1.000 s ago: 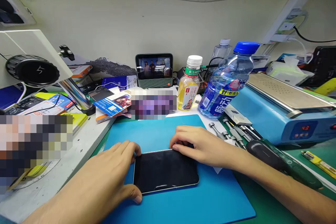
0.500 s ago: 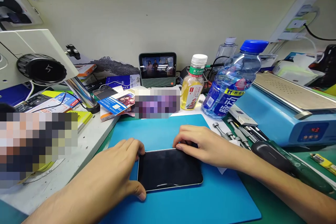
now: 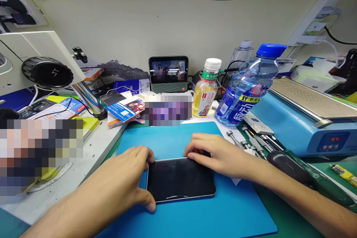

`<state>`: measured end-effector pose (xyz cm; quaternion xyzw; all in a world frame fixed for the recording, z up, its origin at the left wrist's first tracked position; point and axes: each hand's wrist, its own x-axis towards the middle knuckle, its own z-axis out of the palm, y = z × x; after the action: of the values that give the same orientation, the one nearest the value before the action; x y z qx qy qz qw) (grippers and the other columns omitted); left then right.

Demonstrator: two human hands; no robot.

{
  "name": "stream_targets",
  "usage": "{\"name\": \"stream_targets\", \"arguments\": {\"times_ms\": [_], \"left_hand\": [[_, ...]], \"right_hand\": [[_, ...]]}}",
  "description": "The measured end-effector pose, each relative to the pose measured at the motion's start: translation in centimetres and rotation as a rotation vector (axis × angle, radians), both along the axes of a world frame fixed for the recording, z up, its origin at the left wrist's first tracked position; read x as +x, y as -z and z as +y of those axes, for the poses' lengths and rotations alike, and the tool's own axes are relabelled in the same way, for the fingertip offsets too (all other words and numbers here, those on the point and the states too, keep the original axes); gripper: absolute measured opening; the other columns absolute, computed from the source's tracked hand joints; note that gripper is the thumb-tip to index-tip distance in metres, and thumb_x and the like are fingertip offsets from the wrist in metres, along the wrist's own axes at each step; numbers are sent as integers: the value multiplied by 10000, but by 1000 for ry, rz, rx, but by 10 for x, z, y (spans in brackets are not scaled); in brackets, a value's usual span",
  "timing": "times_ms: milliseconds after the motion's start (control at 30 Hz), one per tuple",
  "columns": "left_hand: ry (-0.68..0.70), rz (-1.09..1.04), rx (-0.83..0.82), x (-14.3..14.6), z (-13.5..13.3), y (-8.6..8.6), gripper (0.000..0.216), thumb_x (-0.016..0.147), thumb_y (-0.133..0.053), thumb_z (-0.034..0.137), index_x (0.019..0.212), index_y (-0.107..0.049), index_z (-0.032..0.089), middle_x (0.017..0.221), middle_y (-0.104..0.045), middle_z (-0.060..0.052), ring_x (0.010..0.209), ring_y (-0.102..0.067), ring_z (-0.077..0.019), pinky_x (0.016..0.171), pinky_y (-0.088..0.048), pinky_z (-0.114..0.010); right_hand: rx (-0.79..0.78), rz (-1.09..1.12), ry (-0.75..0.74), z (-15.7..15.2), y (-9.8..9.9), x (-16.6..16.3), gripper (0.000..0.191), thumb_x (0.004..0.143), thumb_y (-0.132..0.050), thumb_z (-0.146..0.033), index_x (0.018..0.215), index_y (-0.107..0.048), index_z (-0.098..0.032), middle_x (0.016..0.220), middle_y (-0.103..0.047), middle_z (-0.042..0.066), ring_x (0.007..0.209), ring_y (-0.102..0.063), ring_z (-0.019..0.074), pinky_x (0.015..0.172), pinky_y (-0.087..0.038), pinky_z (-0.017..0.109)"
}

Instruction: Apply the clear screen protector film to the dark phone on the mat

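Observation:
A small tablet point(image 3: 180, 179) with a dark, blank screen and a pale rim lies face up, long side across, on a blue mat point(image 3: 223, 214). My left hand point(image 3: 126, 174) grips its left end, thumb at the near corner and curled fingers at the far corner. At the far edge, right of the middle, my right hand point(image 3: 209, 152) has its thumb and bent fingers closed on the rim. Its fingertips are partly hidden, so whether it pinches anything else there I cannot tell.
A yellow drink bottle point(image 3: 205, 93) and a large blue-capped bottle point(image 3: 248, 85) stand behind the mat. Right are screwdrivers point(image 3: 255, 141) and a blue heating plate point(image 3: 295, 119). A microscope stand point(image 3: 89, 96) rises on the left. A small display point(image 3: 169, 74) is by the wall.
Both hands keep the same hold on the tablet, which stays in place. The view shifts very slightly. The heating plate's red readout has changed.

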<state>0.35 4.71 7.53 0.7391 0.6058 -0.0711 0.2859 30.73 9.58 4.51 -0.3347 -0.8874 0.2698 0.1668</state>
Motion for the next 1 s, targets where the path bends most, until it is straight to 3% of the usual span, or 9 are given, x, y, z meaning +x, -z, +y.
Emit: {"name": "stream_targets", "arguments": {"times_ms": [433, 633, 1000], "left_hand": [[8, -104, 9, -5, 4, 3, 584, 696, -934, 433, 1196, -672, 285, 1225, -757, -33, 1160, -720, -325, 886, -498, -369], [10, -110, -20, -5, 7, 1, 615, 669, -962, 442, 1172, -650, 277, 1176, -722, 5, 1022, -699, -284, 789, -451, -341], [2, -151, -38, -9, 8, 3, 590, 682, -954, 414, 1158, -633, 278, 1153, -703, 18, 1029, -670, -264, 795, -437, -320]], "right_hand": [[22, 1, -1, -1, 0, -1, 230, 1148, -610, -330, 1088, -807, -228, 1034, -766, 53, 935, -734, 215, 817, -514, 327], [23, 3, -19, -1, 0, 1, 211, 1140, -628, -337, 1090, -804, -232, 1044, -765, 55, 935, -732, 217, 808, -518, 325], [20, 0, -28, 1, 2, 3, 327, 1094, -725, -548, 1107, -808, -231, 1005, -737, 35, 874, -688, 200, 757, -483, 311]]}}
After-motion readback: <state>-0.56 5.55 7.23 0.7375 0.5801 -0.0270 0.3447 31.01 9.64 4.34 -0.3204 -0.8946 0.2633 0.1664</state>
